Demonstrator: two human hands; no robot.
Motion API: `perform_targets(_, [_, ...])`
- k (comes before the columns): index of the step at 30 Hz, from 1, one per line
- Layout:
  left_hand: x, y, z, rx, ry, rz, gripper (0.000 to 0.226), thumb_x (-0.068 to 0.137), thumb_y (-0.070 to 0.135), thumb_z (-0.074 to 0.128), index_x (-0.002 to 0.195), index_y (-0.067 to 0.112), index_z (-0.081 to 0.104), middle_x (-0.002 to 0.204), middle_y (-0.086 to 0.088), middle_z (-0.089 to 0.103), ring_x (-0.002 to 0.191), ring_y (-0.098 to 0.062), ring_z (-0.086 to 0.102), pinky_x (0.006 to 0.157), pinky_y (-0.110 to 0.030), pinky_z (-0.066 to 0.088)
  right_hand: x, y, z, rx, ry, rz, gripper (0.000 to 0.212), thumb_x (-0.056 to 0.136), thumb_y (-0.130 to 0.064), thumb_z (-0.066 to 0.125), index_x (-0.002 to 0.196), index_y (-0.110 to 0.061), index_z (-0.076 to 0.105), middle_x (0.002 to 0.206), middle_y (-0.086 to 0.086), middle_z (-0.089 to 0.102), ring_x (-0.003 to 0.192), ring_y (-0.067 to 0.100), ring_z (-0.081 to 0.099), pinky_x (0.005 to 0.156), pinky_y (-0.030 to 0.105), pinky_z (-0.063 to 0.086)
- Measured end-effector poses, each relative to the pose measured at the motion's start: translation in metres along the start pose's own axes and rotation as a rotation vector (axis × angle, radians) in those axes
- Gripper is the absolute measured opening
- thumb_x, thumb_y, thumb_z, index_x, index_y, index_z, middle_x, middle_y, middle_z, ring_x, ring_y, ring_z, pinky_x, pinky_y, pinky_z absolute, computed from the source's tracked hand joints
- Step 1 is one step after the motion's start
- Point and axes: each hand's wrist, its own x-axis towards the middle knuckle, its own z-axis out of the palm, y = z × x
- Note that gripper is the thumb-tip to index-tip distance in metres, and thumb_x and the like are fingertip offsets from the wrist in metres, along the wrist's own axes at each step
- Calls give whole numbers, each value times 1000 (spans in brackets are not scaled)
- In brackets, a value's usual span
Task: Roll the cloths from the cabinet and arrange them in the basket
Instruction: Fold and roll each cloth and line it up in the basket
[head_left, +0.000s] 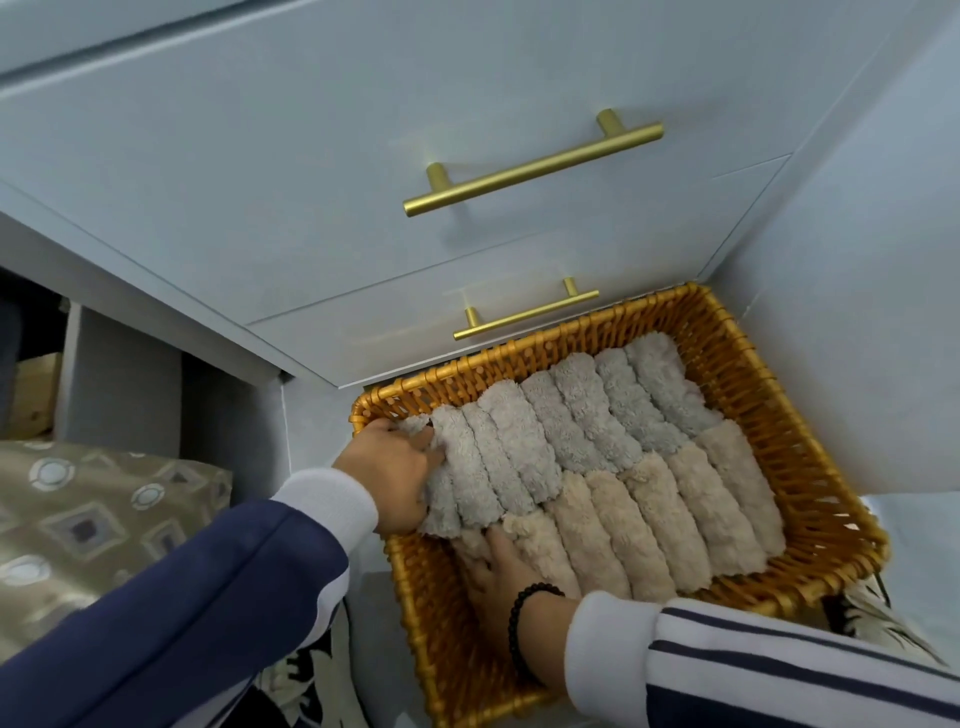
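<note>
Patterned cushion (78, 525) far left | left hand (392, 475) curled on the leftmost grey roll (449, 467) | right hand (506, 566) fingers pressed into a beige roll (540, 551), grasp unclear | wicker basket (810, 415) on floor, fluffy rolls in two rows, grey far, beige near | blue drawers (363, 156), brass handles (532, 169) behind | no readable writing

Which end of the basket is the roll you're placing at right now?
In the head view, the grey roll sits at the left end of the grey row, against the basket wall, under the left hand, above the beige rolls.
</note>
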Motion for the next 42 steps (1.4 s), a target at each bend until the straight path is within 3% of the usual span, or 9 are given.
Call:
perform_targets(4, [9,4,1,-4,10,-23,45,87,34,48,131,26,53,121,1,56,101,-22,58,96,-38,41,7,2,4,67,35,28,69,99,-48,33,153,-17,4,161,7,1,147,32,-6,112,64,0])
perform_targets(6, [8,5,0,-12,19,-26,40,89,30,49,129,25,55,119,-1,56,99,-23,58,93,-38,43,-3,12,3,193,93,3,63,99,-40,41,152,-15,19,160,10,11,146,33,1,115,60,-2])
perform_targets(10, [-12,8,-5,-23,-3,-41,56,94,28,47,147,23,31,150,-9,33,117,-30,54,101,-38,40,-29,29,5,663,366,31,33,88,-25,63,119,-12,62,126,14,55,119,35,47,102,46,40])
perform_targets(14, [-45,9,-30,-171,-35,-124,63,96,27,43,153,24,17,161,-9,13,122,-32,51,98,-37,46,-66,50,5,879,453,177,33,96,-14,45,127,-12,56,128,13,52,118,31,46,95,39,42])
perform_targets(19, [-97,22,-77,-289,32,-202,52,94,30,46,144,19,36,139,-5,46,116,-27,55,88,-36,51,-130,73,-20,848,386,401,36,97,-15,41,131,-14,53,133,11,48,120,30,47,96,41,46])
perform_targets(26, [-180,41,-127,-349,178,-279,49,94,31,47,141,21,40,136,-6,49,117,-28,55,89,-37,50,-225,84,-78,804,446,609,28,96,-19,44,117,-11,60,120,9,58,107,28,56,88,37,51])
perform_targets(29, [-218,44,-143,-462,278,-322,56,95,33,50,147,21,32,150,-4,31,127,-27,48,99,-37,46,-268,82,-103,783,486,655,22,94,-17,44,103,-7,61,101,10,60,89,27,58,78,36,50])
perform_targets(33, [-252,39,-162,-643,466,-398,69,94,36,55,152,24,20,161,0,11,139,-25,36,110,-34,38,-315,75,-126,758,511,725,33,94,-20,46,120,-6,60,119,13,62,105,30,61,89,39,53])
perform_targets(42, [-243,8,-205,-860,888,-484,56,92,28,59,144,23,37,155,-2,27,142,-22,27,113,-34,28,-372,80,-135,884,675,777,38,96,-32,51,129,-14,55,133,5,54,116,21,53,92,28,44])
